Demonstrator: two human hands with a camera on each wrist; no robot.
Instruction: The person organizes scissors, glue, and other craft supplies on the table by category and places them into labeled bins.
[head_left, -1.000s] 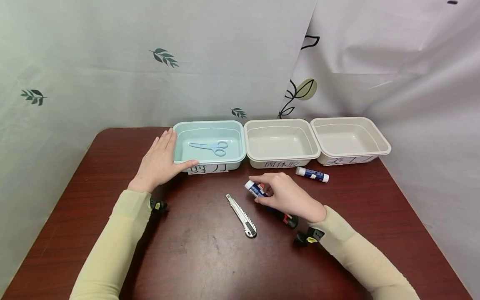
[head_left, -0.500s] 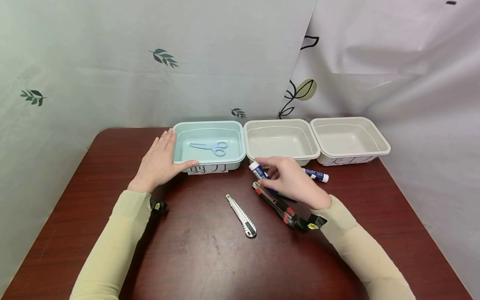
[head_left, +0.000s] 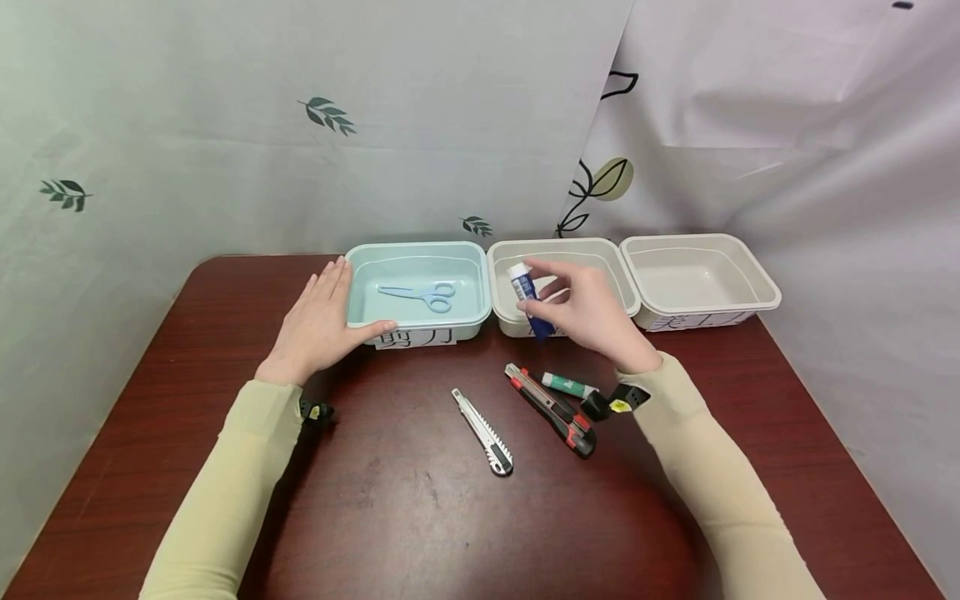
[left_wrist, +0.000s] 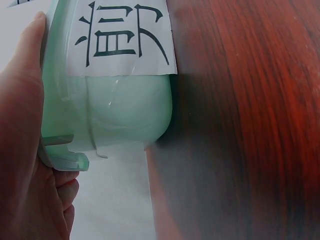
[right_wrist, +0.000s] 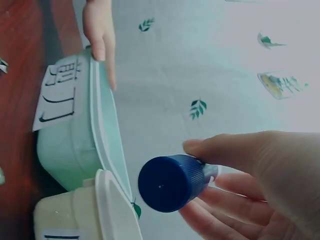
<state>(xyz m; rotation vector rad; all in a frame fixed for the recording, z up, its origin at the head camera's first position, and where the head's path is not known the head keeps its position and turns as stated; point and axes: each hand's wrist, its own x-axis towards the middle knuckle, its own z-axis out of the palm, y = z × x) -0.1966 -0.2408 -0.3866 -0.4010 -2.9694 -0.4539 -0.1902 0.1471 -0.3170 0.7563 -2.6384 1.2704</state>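
My right hand [head_left: 588, 312] pinches a blue glue stick [head_left: 530, 302] with a white end between thumb and fingers, over the front part of the middle beige bin [head_left: 498, 287]. Its ridged blue base [right_wrist: 167, 184] faces the camera in the right wrist view. With straight fingers, my left hand [head_left: 315, 321] rests on the left side of the light blue bin [head_left: 483, 292], thumb along its front rim. Light blue scissors [head_left: 423, 294] lie inside that bin. In the left wrist view the bin's front label [left_wrist: 122, 37] shows beside the hand.
A white utility knife [head_left: 483, 432], a red and black utility knife [head_left: 551, 410] and a green glue stick [head_left: 568, 385] lie on the dark red table [head_left: 375, 500]. A second beige bin [head_left: 772, 292] stands at the right. A curtain [head_left: 225, 150] hangs behind the bins.
My right hand has lifted the blue glue stick off the table, up and away to the middle bin, uncovering the red and black knife and green glue stick. My left hand stays put.
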